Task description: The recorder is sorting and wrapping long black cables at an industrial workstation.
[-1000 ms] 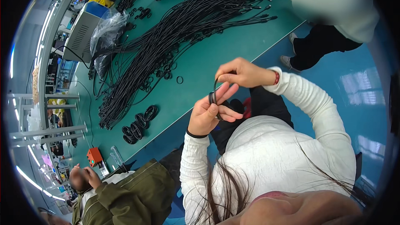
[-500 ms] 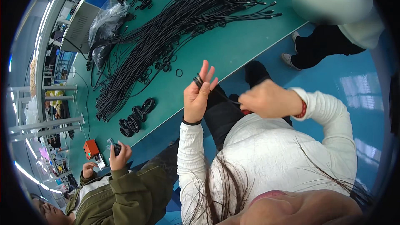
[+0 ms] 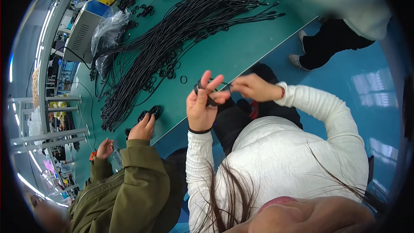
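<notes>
My left hand (image 3: 202, 110) is held up near the table edge, with a black cable (image 3: 211, 101) looped around its partly spread fingers. A short stretch of that cable runs across to my right hand (image 3: 255, 88), whose fingers are pinched on it. Beyond my hands, a large bundle of long black cables (image 3: 148, 54) with metal plugs lies across the green table (image 3: 224, 51). A small black ring (image 3: 183, 79) lies on the table near my left hand, and several more rings are scattered along the bundle.
At left, a co-worker's hand (image 3: 143, 128) is over coiled black cables (image 3: 156, 111), partly hiding them. An orange device (image 3: 92, 155) sits beyond that co-worker. A clear plastic bag (image 3: 108, 32) stands by a grey metal box (image 3: 82, 30). Another person (image 3: 336, 39) stands across the table.
My right hand has moved up and left, closer to my left hand, and more cable is looped on my left fingers. The co-worker's hand has reached onto the coiled cables.
</notes>
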A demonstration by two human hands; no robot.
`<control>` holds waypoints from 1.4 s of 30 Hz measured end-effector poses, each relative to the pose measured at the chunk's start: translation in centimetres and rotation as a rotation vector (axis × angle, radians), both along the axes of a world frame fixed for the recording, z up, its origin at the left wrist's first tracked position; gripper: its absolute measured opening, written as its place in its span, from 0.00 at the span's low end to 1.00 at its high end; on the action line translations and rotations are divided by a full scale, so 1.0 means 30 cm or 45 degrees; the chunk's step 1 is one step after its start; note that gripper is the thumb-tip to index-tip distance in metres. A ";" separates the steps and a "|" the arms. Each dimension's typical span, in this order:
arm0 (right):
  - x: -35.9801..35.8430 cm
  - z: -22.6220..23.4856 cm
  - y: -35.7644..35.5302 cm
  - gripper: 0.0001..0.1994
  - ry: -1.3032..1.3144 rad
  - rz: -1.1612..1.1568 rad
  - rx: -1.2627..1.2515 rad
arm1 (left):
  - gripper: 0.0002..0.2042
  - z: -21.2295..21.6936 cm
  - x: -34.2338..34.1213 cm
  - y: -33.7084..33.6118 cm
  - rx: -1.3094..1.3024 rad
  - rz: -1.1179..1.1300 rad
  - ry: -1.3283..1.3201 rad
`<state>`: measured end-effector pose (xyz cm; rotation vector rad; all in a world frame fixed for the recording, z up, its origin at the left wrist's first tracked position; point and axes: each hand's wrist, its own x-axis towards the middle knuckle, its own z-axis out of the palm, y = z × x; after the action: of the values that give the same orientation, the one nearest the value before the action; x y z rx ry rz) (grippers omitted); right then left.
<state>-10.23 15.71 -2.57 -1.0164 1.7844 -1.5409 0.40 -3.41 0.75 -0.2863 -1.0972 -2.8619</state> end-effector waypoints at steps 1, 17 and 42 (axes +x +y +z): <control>0.036 0.003 0.019 0.07 0.037 0.027 0.005 | 0.23 0.002 -0.005 -0.001 0.000 0.016 0.007; -0.120 0.325 0.016 0.05 1.358 -0.179 -0.262 | 0.21 0.027 0.042 0.070 -0.890 0.255 -0.133; 0.061 0.352 0.070 0.07 1.629 0.257 0.283 | 0.21 0.029 -0.006 0.113 -0.605 0.492 -0.246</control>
<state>-8.41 17.82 8.00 -2.2380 2.3829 -0.4454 0.22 -0.02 1.62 0.1730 -1.6528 -2.3016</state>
